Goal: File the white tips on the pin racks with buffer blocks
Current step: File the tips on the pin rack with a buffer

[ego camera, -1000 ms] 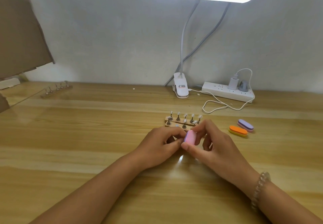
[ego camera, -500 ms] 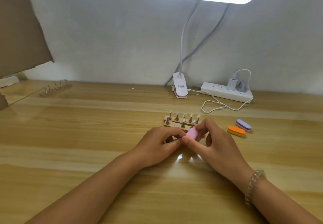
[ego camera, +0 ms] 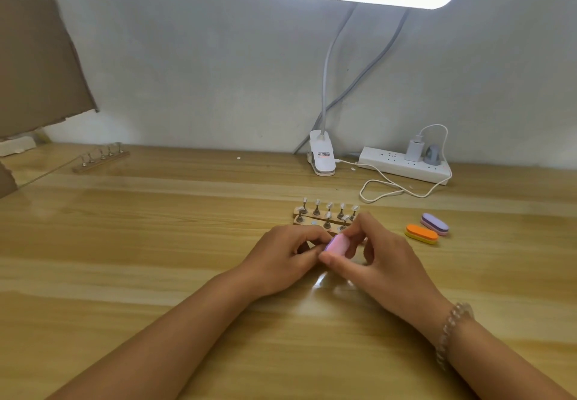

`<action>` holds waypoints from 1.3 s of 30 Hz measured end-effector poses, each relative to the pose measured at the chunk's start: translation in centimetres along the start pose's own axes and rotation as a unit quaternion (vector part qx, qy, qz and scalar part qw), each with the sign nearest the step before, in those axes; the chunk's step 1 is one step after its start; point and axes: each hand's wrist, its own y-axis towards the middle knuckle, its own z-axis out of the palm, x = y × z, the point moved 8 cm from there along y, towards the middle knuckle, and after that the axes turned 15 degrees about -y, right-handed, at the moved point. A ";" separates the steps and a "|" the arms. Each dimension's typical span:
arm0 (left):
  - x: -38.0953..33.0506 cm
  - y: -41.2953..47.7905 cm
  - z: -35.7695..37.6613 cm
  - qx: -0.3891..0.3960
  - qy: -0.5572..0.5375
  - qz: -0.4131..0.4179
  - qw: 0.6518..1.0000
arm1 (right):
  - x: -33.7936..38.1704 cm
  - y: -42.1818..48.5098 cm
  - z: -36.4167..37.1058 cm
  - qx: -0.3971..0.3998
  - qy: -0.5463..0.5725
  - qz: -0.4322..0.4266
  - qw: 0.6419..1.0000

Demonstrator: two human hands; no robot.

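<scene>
A pink buffer block is pinched by the right hand. The left hand is curled beside it; whether anything is gripped cannot be told.

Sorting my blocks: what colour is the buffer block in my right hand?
Pink buffer block, purple edge; head view.

Left hand curls over whatever it holds; item hidden. Right hand covers right end of nearer pin rack and part of pink buffer block. White tips too small to judge shape. Cardboard, upper left, cut by frame edge.
</scene>
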 end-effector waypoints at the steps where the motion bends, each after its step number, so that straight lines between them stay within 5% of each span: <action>1: 0.0 0.0 0.0 -0.003 0.006 0.000 1.000 | -0.5 0.3 -0.2 -0.011 0.012 0.021 1.000; 7: 0.0 -0.1 0.1 0.005 -0.005 0.001 1.000 | 0.6 -0.6 0.3 0.011 -0.053 -0.037 0.998; 15: -0.1 -0.1 0.1 -0.004 -0.025 0.004 1.000 | -2.2 0.3 -0.9 -0.043 0.075 0.083 0.993; 25: 0.0 0.0 0.0 -0.006 -0.021 0.003 1.000 | -0.7 0.2 -0.8 -0.033 0.110 0.015 0.993; 39: -0.2 -0.1 0.2 -0.002 -0.009 0.006 1.000 | 0.8 -0.2 -0.7 -0.083 -0.085 -0.046 0.992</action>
